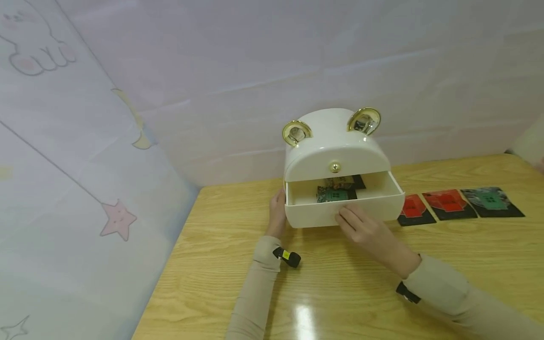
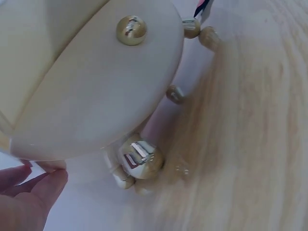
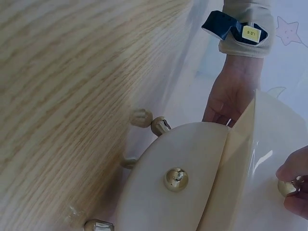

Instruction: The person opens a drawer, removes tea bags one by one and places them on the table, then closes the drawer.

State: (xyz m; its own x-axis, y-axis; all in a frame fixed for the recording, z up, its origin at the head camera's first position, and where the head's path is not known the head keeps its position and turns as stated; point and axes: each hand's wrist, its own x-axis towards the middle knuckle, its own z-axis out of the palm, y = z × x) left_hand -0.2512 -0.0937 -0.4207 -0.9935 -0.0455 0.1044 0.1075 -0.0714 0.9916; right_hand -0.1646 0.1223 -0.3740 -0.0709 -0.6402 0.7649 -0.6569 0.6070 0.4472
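Note:
A white box (image 1: 335,125) with gold-rimmed ears stands on the wooden table, its lower drawer (image 1: 312,216) pulled out. Inside the drawer lie a green-labelled packet (image 1: 336,195) and a brownish packet (image 1: 338,182). My right hand (image 1: 374,238) is at the middle of the drawer front; in the right wrist view, this hand (image 3: 297,180) pinches the drawer's gold knob (image 3: 287,188). My left hand (image 1: 277,215) holds the box's left side, its fingers partly hidden; the left wrist view shows that hand (image 2: 31,199) with thumb and fingers at the box's edge.
Two red-labelled packets (image 1: 413,209) (image 1: 450,202) and a green-labelled one (image 1: 493,201) lie in a row right of the box. A pale fabric backdrop (image 1: 238,94) stands behind the table (image 1: 221,264), with another printed sheet at the left.

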